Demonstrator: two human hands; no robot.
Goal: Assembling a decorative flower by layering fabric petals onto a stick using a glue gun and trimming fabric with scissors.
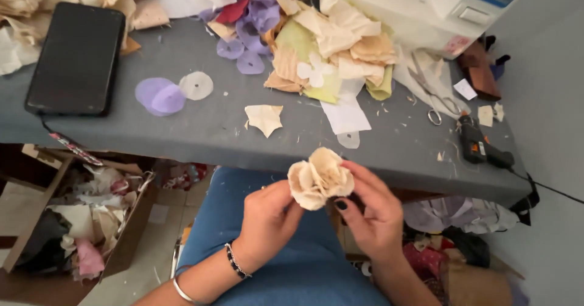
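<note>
A cream fabric flower (320,179) of layered petals is held over my lap, just below the front edge of the grey table (201,129). My left hand (267,218) grips it from below and behind. My right hand (372,208) pinches its right side with thumb and fingers. Both hands are closed around the flower's base, which is hidden.
On the table lie a black phone (76,59), purple fabric circles (159,96), a cream petal cut-out (264,118), a heap of fabric scraps (322,50), scissors (435,96), a black glue gun (477,145) and a white sewing machine (413,8). A box of scraps (79,227) stands on the floor at left.
</note>
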